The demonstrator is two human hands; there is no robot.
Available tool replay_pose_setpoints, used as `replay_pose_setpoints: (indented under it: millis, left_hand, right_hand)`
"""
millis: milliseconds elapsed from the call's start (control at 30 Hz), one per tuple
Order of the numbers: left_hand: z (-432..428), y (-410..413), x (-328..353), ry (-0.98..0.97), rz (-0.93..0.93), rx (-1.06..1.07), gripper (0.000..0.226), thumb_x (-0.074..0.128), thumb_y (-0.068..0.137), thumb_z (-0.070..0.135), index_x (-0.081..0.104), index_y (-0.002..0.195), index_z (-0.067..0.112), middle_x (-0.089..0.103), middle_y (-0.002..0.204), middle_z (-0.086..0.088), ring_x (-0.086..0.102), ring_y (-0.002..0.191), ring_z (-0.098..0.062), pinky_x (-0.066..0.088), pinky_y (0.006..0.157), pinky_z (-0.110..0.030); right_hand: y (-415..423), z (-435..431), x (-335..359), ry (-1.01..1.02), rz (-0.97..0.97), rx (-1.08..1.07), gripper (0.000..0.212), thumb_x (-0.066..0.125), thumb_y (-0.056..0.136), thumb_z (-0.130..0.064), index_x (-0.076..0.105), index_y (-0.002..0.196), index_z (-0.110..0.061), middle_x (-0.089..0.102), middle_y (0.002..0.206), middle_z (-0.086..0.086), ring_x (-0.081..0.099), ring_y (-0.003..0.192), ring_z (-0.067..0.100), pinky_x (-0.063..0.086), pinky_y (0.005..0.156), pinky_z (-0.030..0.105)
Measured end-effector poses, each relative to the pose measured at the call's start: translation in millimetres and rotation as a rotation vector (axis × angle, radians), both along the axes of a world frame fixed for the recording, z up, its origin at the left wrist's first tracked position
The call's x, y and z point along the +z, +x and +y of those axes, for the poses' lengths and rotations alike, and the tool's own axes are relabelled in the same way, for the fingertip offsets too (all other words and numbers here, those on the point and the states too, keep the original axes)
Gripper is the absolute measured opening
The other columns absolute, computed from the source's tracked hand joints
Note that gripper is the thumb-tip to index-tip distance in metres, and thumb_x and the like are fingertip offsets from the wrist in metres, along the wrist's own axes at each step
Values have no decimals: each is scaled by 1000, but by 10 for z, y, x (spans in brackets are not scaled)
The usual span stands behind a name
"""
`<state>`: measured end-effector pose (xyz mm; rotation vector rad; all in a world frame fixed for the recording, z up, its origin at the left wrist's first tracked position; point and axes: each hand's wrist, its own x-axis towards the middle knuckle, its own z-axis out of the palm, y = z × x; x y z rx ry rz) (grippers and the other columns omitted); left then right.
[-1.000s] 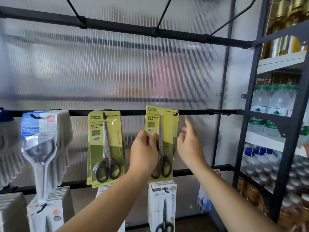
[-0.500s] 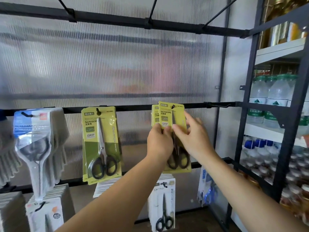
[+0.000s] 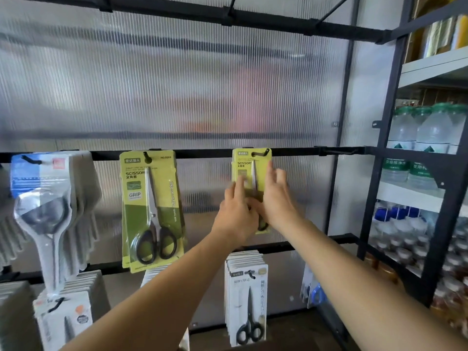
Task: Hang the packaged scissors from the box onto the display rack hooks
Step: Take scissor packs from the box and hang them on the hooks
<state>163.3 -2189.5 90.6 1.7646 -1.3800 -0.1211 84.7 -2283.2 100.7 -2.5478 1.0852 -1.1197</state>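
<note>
A yellow-green scissors pack (image 3: 250,158) hangs from a hook (image 3: 260,153) on the black rack bar (image 3: 202,154). My left hand (image 3: 236,216) touches the card's front with its fingers stretched upward. The straight fingers of my right hand (image 3: 277,198) lie along the pack's right edge. The two hands meet in front of the pack and hide its lower half. More yellow-green scissors packs (image 3: 152,209) hang from a hook to the left. The box is out of view.
An empty hook (image 3: 336,150) sticks out of the bar at the right. White scissors packs (image 3: 247,300) hang on the lower bar, and clear-fronted packs (image 3: 43,198) hang at far left. A black shelf unit (image 3: 379,158) with water bottles (image 3: 430,133) stands to the right.
Both hands pushed the pack up and back onto the hook. The fingers that gripped it have straightened and now only rest against it.
</note>
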Motion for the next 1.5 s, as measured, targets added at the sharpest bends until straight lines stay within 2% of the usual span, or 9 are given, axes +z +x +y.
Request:
replay_pose_setpoints:
  millis: [167, 433, 633, 733, 833, 933, 1033, 1200, 1500]
  left_hand:
    - [39, 65, -152, 45, -124, 12, 71, 45, 99, 21, 5, 157, 26, 4, 164, -2, 19, 146, -35, 26, 118, -46]
    - [728, -330, -1145, 205, -625, 21, 76, 47, 99, 35, -3, 156, 29, 2, 164, -7, 5, 150, -32, 24, 118, -52]
    - [1399, -593, -2292, 366, -753, -152, 69, 45, 88, 40, 33, 151, 17, 35, 152, -18, 35, 138, -42, 45, 99, -59]
    - [1668, -713, -2819, 473, -729, -225, 74, 57, 88, 32, 25, 153, 19, 27, 156, -13, 27, 143, -37, 40, 107, -53]
    - [1815, -804, -3164, 674, -766, -280, 74, 45, 97, 37, 5, 156, 17, 10, 160, -7, 12, 148, -28, 28, 116, -46]
    - [1943, -850, -3421, 802, -839, -373, 64, 42, 99, 34, 12, 152, 16, 21, 153, -8, 25, 140, -27, 37, 109, -45]
    - [2055, -901, -3520, 901, -781, -427, 51, 44, 98, 32, 27, 144, 18, 33, 143, -5, 35, 131, -25, 41, 104, -41]
    - [2310, -879, -3515, 1113, -367, -564, 45, 45, 101, 41, 44, 139, 18, 47, 139, -6, 41, 130, -24, 37, 107, -39]
    - [2440, -785, -3636, 1369, -89, -917, 62, 70, 85, 50, 49, 137, 23, 60, 123, 8, 59, 110, -10, 50, 97, -33]
  right_hand:
    - [-95, 54, -182, -49, 46, -34, 98, 66, 90, -41, -2, 157, -18, 21, 152, 8, 43, 129, 29, 46, 97, 40]
    - [-852, 797, -1248, 37, 335, 26, 77, 52, 98, -45, 7, 157, -28, 10, 161, -3, 29, 143, 22, 41, 102, 42]
    - [-1410, 1453, -2378, 200, 590, 184, 67, 56, 96, -40, 25, 152, -25, 21, 155, -1, 41, 135, 27, 46, 99, 44]
    - [-1578, 1703, -2855, 257, 766, 278, 67, 55, 95, -41, 24, 152, -23, 25, 152, 1, 44, 132, 31, 44, 98, 44]
    - [-1633, 1852, -3175, 277, 955, 332, 65, 50, 97, -43, 22, 152, -22, 35, 142, 5, 46, 127, 32, 43, 92, 42]
    - [-1577, 1939, -3427, 293, 1077, 406, 54, 49, 98, -42, 34, 143, -15, 42, 132, 8, 47, 123, 31, 41, 90, 40]
    - [-1581, 2002, -3696, 370, 1139, 417, 51, 48, 99, -45, 41, 139, -14, 43, 134, 10, 47, 124, 32, 41, 92, 40]
    - [-1662, 2134, -3898, 555, 1235, 572, 56, 47, 100, -47, 36, 148, -20, 39, 145, 6, 46, 128, 30, 43, 94, 39]
    - [-1546, 2127, -4224, 579, 1256, 636, 38, 68, 89, -24, 54, 122, -11, 62, 112, 9, 58, 106, 31, 47, 82, 35]
